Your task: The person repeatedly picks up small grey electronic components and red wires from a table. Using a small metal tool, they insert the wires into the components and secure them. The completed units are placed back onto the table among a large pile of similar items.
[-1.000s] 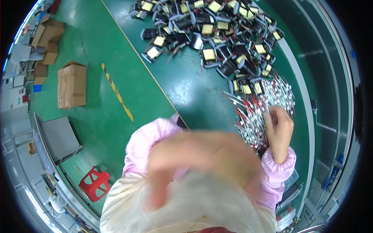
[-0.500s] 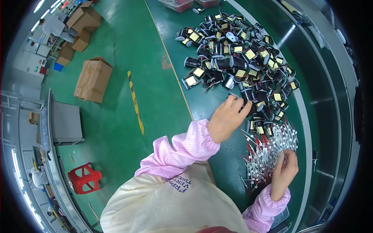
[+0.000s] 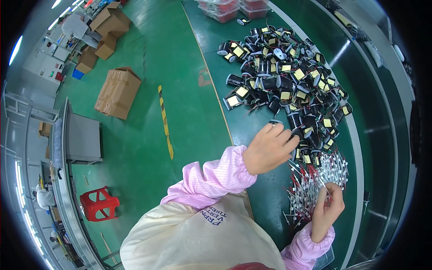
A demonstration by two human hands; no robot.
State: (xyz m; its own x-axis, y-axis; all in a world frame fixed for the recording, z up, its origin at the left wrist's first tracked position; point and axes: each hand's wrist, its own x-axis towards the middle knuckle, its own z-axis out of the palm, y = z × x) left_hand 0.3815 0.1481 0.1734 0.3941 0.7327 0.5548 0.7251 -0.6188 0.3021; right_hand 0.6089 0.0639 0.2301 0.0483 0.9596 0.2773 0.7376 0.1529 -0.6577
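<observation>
My left hand [image 3: 271,148] is closed around a black cylindrical part with a grey end cap [image 3: 275,122], at the near left edge of a heap of similar parts [image 3: 288,83]. Those are black cylinders with grey caps, yellow pads and thin wires. Most of the held part is hidden under my fingers. Farther right and nearer to me, my right hand [image 3: 327,209] pinches what looks like a thin wire lead with a white end [image 3: 325,185]. It is at the near side of a pile of red and white wire leads [image 3: 308,189].
The green worktable [image 3: 265,189] has a pale rail curving along its right side. Clear plastic tubs [image 3: 220,11] with reddish contents stand at the far end. On the floor to the left are cardboard boxes [image 3: 118,92] and a red stool [image 3: 100,204]. A person [image 3: 76,27] bends over farther back.
The whole view has shifted, so the scene sits farther right and lower. My left hand has drawn slightly back from the heap, its fingers more curled. My right hand stays at the wire leads, still pinching.
</observation>
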